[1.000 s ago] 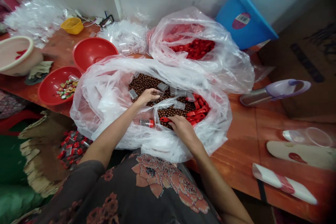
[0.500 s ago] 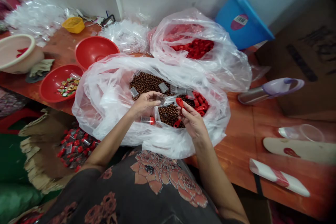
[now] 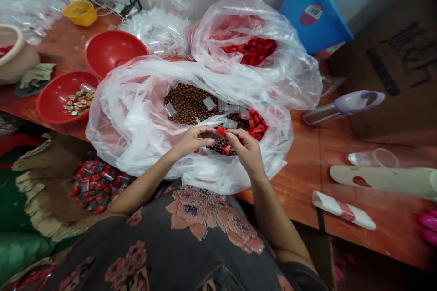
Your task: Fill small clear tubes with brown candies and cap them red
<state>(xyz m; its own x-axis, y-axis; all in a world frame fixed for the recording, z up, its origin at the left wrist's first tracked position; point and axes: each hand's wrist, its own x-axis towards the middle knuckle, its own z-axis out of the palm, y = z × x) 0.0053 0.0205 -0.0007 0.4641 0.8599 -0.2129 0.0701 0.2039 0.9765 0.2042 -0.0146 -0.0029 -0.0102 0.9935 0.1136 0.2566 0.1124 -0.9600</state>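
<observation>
My left hand (image 3: 191, 141) pinches a small clear plastic container (image 3: 215, 137) between thumb and fingers. The fingers of my right hand (image 3: 246, 149) are closed on a red plastic cap (image 3: 221, 132), which meets the container's end; whether it is seated I cannot tell. Both hands are over the front of a large open plastic bag (image 3: 136, 122). Inside the bag lie brown round balls (image 3: 189, 100), several clear containers (image 3: 209, 103) and a heap of red caps (image 3: 256, 123). Another red piece (image 3: 226, 150) hangs just below my right fingertips.
Behind stands a second bag (image 3: 290, 72) of red pieces, beside a blue bin (image 3: 316, 13). Red bowls (image 3: 116, 50) and a yellow tub (image 3: 80, 12) are at left. Red-capped containers (image 3: 99, 184) fill a carton below. A flask (image 3: 341, 108) lies at right.
My right hand has moved left and brought the red cap against the clear container in my left hand. The whole view has shifted slightly.
</observation>
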